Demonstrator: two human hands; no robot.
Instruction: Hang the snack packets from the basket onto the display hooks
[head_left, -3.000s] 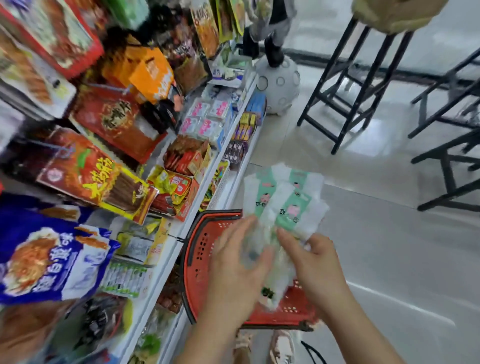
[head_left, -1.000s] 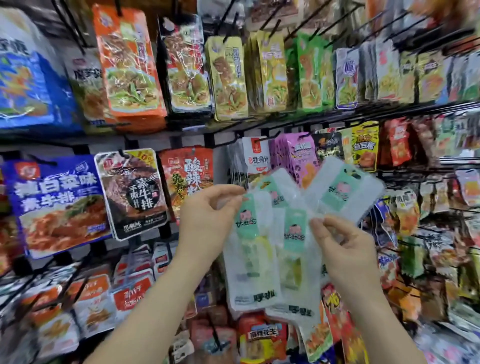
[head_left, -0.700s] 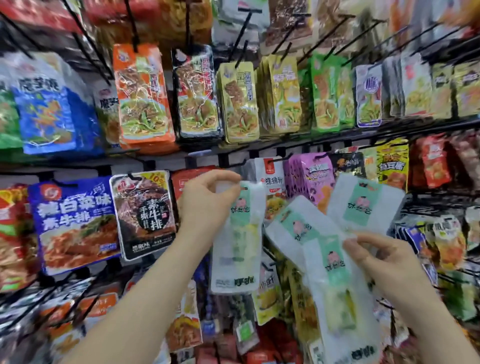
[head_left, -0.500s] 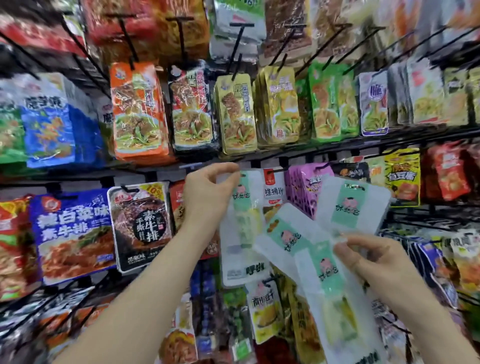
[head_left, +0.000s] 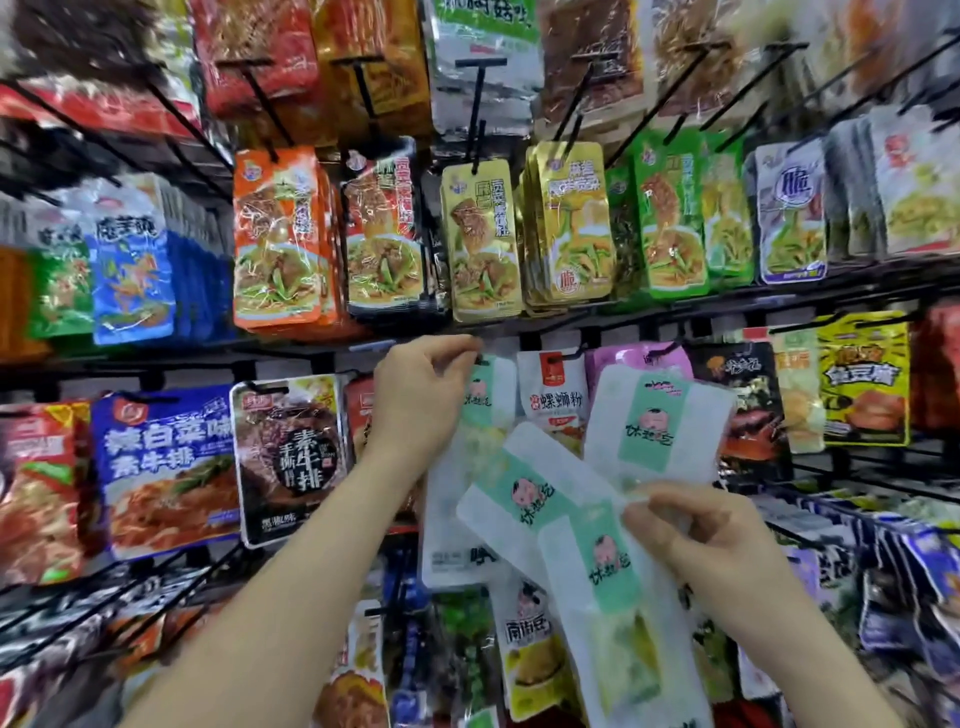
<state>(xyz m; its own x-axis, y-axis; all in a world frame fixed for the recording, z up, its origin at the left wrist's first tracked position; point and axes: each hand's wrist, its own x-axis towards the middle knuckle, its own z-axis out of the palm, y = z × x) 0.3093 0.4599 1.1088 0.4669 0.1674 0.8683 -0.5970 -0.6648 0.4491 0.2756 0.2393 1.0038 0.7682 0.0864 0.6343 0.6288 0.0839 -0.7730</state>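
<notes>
My left hand (head_left: 421, 400) pinches the top of one white packet with a mint-green label (head_left: 480, 410), held up against the middle row of the rack, just under the black rail. Whether its hole sits on a hook I cannot tell; my fingers hide it. My right hand (head_left: 711, 540) grips a fan of three identical white-and-green packets (head_left: 582, 499), lower and to the right. The basket is out of view.
A wall rack of black hooks (head_left: 478, 104) fills the view, crowded with hanging snack bags: an orange bag (head_left: 278, 239), gold bags (head_left: 483, 244), a blue bag (head_left: 166, 467), a white noodle bag (head_left: 556, 395) and a yellow bag (head_left: 865, 382).
I have turned from the red basket on the floor up to the rack. My left hand separated one packet from the bunch and raised it to the middle row; my right hand keeps the others.
</notes>
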